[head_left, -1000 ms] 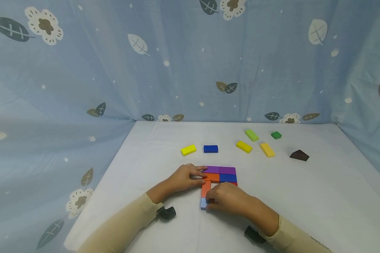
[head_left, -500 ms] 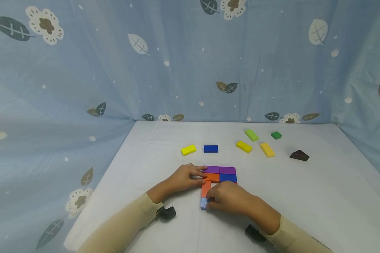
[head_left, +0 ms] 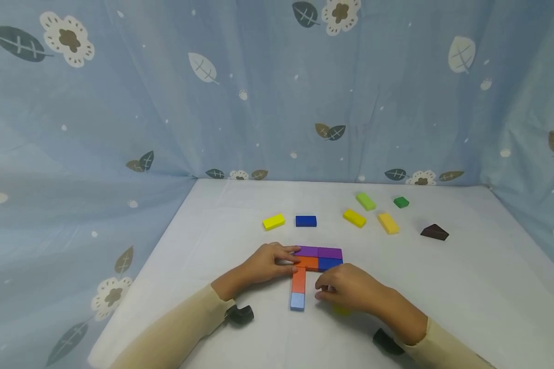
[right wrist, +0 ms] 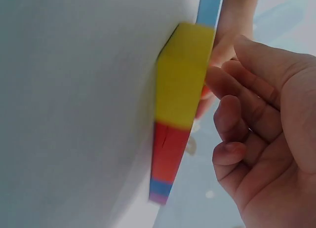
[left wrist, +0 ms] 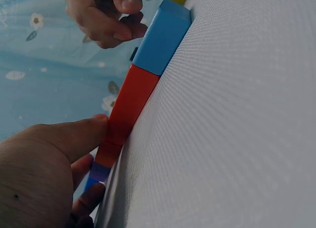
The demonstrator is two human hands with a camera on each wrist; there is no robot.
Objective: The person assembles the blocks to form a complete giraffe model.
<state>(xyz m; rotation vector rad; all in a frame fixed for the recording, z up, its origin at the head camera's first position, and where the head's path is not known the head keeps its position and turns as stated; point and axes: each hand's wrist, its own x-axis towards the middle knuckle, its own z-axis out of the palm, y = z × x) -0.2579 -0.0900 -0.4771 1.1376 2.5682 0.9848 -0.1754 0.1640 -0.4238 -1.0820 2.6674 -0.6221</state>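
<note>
My left hand [head_left: 266,264] rests with fairly straight fingers at the left side of a flat group of wooden blocks. Its fingertips touch a purple block [head_left: 307,251], an orange block [head_left: 308,263] and the top of a light red block [head_left: 298,280]. Below that one lies a light blue block [head_left: 297,301]. My right hand [head_left: 355,288] hovers, loosely bent and holding nothing, over the group's right side. Mostly hidden beneath it is a yellow block [head_left: 341,310]; the right wrist view shows this lined up with a red block [right wrist: 169,149]. A second purple block [head_left: 330,253] and a blue block [head_left: 330,263] sit top right.
Behind the group lie a yellow block [head_left: 274,222], a dark blue block [head_left: 306,221], another yellow block [head_left: 354,218], a pale orange-yellow block [head_left: 388,224], a light green block [head_left: 365,201], a green block [head_left: 401,202] and a dark brown triangular block [head_left: 435,232] on the white table [head_left: 231,205].
My right hand has let go of the light blue block and moved right, uncovering it and part of the yellow block. My left hand stays in place; the head view has shifted slightly.
</note>
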